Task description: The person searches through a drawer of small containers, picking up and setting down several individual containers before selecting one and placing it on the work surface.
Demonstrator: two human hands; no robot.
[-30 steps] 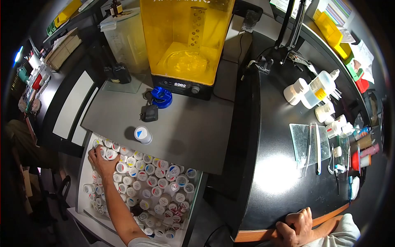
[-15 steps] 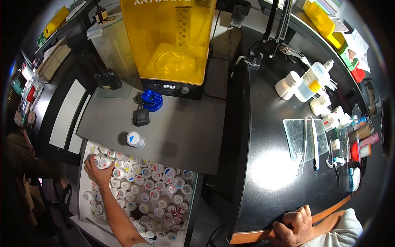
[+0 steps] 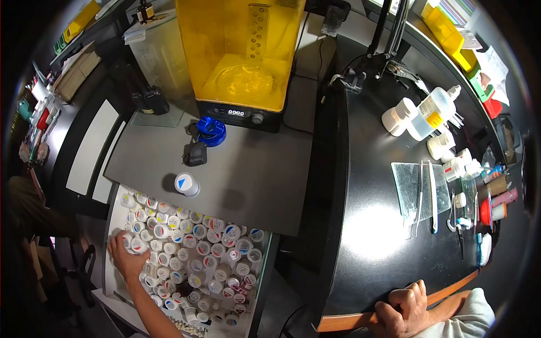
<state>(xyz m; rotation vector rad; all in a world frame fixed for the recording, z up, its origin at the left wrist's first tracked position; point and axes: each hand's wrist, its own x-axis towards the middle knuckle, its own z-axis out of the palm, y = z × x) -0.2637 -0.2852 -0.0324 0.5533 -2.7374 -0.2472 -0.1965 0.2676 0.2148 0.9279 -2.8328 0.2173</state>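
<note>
Head view shows the left hand (image 3: 127, 256) reaching down into an open drawer (image 3: 112, 236) packed with small white jars (image 3: 197, 248), their lids marked in red, blue and yellow. Its fingers curl narrowly over one or two jars at the drawer's left edge; whether they actually grip a jar cannot be told. The right hand (image 3: 403, 312) is clenched around the wooden front edge of the black worktop (image 3: 372, 225), holding nothing loose. One jar with a blue-marked lid (image 3: 185, 183) stands alone on the grey shelf (image 3: 248, 180) just above the drawer, near the shelf's front edge. The jars sit crowded and touching, so dragging one out sideways could probably tip its neighbours or jumble the rows. A forearm rising carelessly might also knock the lone jar into the drawer.
</note>
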